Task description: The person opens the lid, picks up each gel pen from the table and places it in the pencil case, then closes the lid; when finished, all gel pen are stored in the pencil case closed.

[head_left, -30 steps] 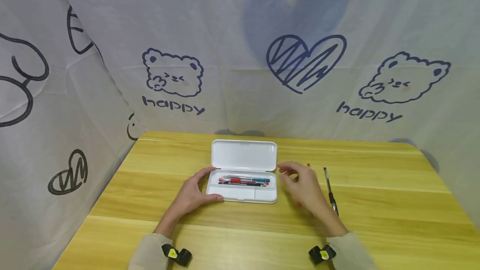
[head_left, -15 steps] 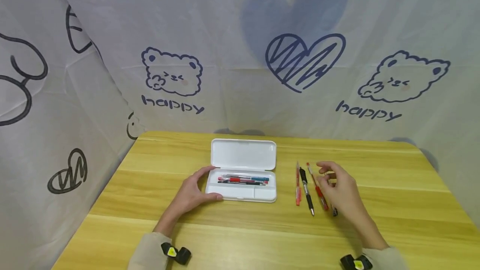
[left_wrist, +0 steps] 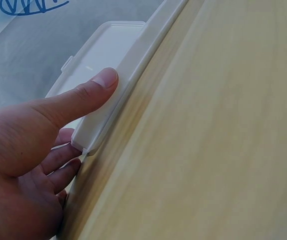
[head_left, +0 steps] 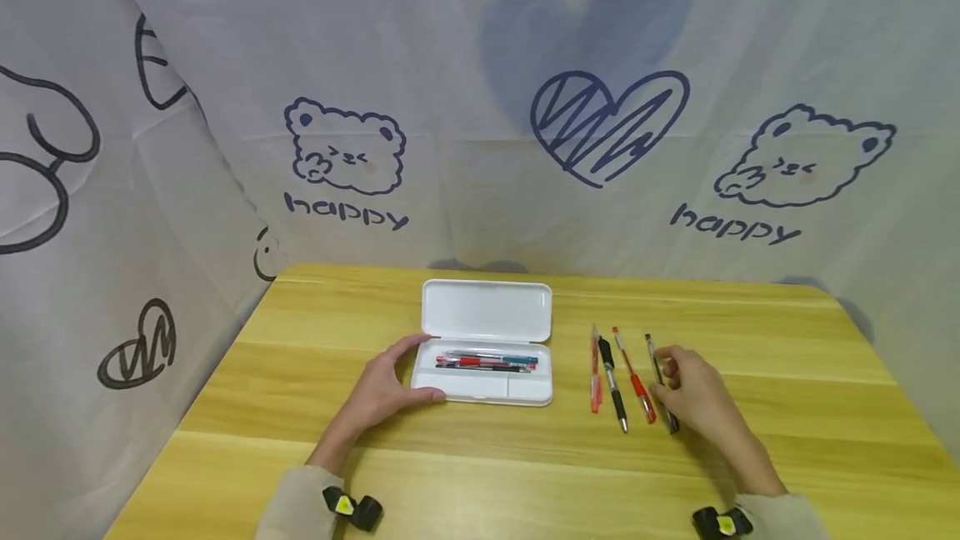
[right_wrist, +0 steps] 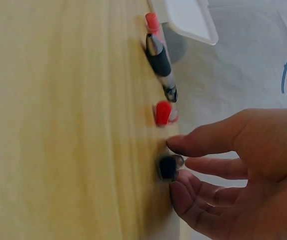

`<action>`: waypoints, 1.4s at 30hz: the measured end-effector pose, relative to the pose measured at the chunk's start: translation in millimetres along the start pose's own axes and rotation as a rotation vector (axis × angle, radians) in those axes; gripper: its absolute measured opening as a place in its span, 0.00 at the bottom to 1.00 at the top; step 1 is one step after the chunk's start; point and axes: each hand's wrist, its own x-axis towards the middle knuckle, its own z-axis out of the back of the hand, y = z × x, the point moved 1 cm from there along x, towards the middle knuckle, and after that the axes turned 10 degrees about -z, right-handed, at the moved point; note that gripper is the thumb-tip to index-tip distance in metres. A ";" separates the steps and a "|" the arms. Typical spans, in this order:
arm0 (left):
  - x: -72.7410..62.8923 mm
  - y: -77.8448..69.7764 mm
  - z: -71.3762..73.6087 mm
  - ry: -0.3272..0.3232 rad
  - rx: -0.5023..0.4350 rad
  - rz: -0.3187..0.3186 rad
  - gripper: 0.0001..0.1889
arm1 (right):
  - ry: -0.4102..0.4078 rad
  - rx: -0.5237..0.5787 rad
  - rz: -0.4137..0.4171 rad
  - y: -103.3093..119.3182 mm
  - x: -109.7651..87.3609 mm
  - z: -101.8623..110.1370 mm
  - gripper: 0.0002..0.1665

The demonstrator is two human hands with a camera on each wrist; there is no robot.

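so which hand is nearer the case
Left. Your left hand touches the case at its left end. Your right hand is off to the case's right, at the rightmost pen, with the other loose pens between it and the case.

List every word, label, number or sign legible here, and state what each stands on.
"happy": backdrop cloth, under the left-hand bear drawing.
"happy": same cloth, under the right-hand bear drawing.
White case: no text visible.
Loose pens and pens inside the case: any print is too small or blurred to read.
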 end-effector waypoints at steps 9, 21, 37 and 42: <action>0.0 -1.3 0.6 0.001 -0.010 -0.007 0.50 | -0.066 0.010 -0.027 -7.6 1.0 1.0 0.18; -1.7 -1.6 -0.2 0.002 -0.029 0.008 0.49 | -0.264 0.166 0.136 -5.2 3.5 -3.2 0.15; -1.0 -1.9 -0.1 -0.006 -0.017 -0.019 0.48 | -0.197 0.378 0.196 28.2 -4.2 -6.5 0.20; -0.9 -0.9 -0.2 -0.008 -0.006 -0.014 0.48 | -0.198 0.417 0.284 39.1 -5.8 -10.2 0.16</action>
